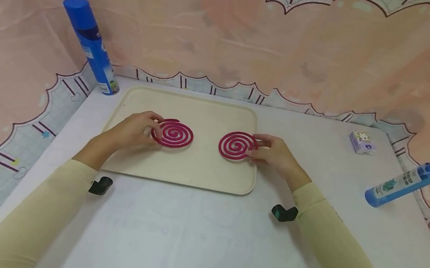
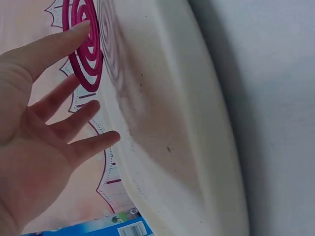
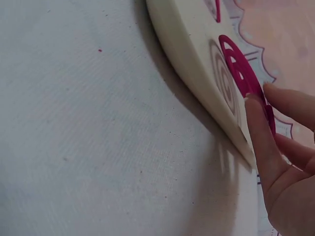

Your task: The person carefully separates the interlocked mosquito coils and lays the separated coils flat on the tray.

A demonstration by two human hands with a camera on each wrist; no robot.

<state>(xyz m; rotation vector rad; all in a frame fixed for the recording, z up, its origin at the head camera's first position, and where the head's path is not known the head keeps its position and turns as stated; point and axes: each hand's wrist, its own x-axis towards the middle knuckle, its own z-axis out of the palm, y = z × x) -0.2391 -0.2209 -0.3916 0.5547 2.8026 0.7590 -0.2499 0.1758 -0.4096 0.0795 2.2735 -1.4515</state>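
Two dark pink spiral mosquito coils are held above a cream tray (image 1: 191, 175). My left hand (image 1: 137, 130) pinches the left mosquito coil (image 1: 174, 134) at its outer edge, thumb on top. In the left wrist view that coil (image 2: 93, 73) hovers over the tray and casts a spiral shadow; the other fingers are spread. The right mosquito coil (image 1: 237, 145) is pinched at its right edge by my right hand (image 1: 275, 155). The right wrist view shows this coil (image 3: 241, 69) raised off the tray, between thumb and fingers.
A blue spray can (image 1: 95, 49) stands at the table's back left corner. At the right are a small purple-and-white box (image 1: 362, 143) and a blue bottle (image 1: 405, 183) with a pointed cap. The white-covered table (image 1: 182, 236) extends in front of the tray; a patterned cloth hangs behind.
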